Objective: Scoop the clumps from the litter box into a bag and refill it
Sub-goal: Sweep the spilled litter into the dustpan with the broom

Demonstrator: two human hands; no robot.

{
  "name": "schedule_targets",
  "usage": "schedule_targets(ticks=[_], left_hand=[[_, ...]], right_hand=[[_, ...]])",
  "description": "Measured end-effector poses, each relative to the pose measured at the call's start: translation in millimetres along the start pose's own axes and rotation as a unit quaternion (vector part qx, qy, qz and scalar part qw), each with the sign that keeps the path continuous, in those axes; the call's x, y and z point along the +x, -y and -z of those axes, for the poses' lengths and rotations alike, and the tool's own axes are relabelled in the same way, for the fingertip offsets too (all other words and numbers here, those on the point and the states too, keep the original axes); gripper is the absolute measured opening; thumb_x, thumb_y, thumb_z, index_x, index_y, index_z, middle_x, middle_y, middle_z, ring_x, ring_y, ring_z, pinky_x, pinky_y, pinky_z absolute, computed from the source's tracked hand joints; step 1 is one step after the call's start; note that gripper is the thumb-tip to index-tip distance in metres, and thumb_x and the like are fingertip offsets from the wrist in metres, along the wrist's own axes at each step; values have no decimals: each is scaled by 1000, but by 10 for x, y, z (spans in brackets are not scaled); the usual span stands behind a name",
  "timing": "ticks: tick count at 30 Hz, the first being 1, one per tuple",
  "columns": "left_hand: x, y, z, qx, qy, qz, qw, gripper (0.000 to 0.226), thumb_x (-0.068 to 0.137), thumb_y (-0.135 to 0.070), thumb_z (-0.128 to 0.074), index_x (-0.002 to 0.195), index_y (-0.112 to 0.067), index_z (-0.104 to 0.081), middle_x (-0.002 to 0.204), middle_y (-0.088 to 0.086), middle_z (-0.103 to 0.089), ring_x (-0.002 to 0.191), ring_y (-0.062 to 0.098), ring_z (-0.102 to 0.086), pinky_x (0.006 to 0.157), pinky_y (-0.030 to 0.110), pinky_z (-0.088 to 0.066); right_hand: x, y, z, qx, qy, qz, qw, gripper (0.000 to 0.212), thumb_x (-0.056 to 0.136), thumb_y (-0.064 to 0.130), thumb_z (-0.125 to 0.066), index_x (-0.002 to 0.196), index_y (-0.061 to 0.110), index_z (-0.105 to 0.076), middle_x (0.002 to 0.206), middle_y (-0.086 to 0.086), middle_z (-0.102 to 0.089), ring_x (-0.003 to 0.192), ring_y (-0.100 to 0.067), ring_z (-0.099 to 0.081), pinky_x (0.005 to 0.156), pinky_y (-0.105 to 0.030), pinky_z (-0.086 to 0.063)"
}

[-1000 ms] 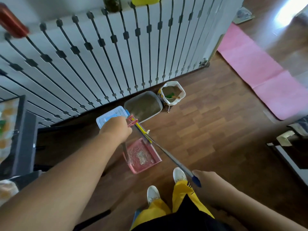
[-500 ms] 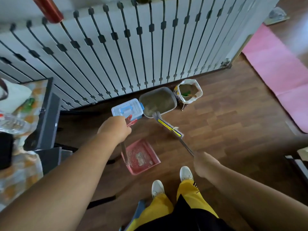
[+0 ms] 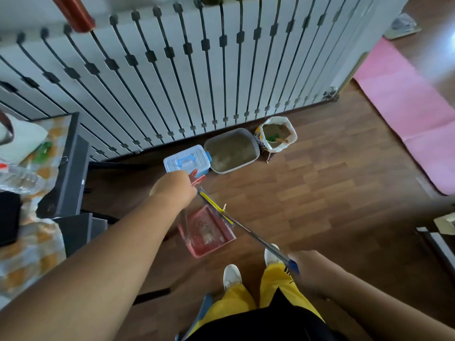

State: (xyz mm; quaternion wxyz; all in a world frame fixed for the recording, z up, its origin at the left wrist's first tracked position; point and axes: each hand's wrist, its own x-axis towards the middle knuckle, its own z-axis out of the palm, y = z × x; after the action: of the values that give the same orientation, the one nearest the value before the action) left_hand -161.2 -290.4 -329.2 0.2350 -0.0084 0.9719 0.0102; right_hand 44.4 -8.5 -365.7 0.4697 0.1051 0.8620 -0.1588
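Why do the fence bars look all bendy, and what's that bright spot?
Head view: the wide lens fans the white railing with black bars; window glare whitens the brown wooden floor top right; the right hand is slightly motion-blurred.

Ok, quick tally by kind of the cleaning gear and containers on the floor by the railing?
Litter box: 1
Open bag of litter: 1
Blue-and-white lidded case: 1
Pink dustpan, handle in left hand: 1
Long-handled tool, held by right hand: 1
Total: 5
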Motion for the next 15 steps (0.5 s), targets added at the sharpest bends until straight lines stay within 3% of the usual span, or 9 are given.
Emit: schedule_targets(ticks=[6,8,12,15], left_hand=[[-268,224,75,-28,-7,3,1000,12,85,-26,-58,90,-15,-60,79,6,-62,70,24,-60,56,30,-43],[-326,268,121,-34,-9,6,999,10,86,-25,-58,88,-16,-60,78,6,-64,69,24,-62,58,31,-46],[-393,356,155,-43,-11,20,999,9,86,-25,-58,86,-16,-61,76,6,-67,68,24,-64,57,32,-46],[-395,391,100,-37,-11,32,999,10,86,-25,-58,86,-16,-61,76,5,-66,69,24,-63,58,32,-46]], right_hand=[[-115,-36,114,-5,-67,6,998,15,89,23,-50,76,26,-47,73,4,-55,57,-10,-48,48,-21,-35],[-10,46,246,-21,-78,-3,997,7,90,19,-48,92,20,-55,76,4,-54,62,-11,-52,48,-22,-35],[189,399,493,-138,-30,-48,989,35,97,13,-48,131,11,-56,111,-5,-65,89,-22,-63,65,-26,-44],[394,641,503,-156,-11,-58,986,47,96,11,-52,143,10,-47,128,-9,-61,108,-24,-65,75,-27,-51]])
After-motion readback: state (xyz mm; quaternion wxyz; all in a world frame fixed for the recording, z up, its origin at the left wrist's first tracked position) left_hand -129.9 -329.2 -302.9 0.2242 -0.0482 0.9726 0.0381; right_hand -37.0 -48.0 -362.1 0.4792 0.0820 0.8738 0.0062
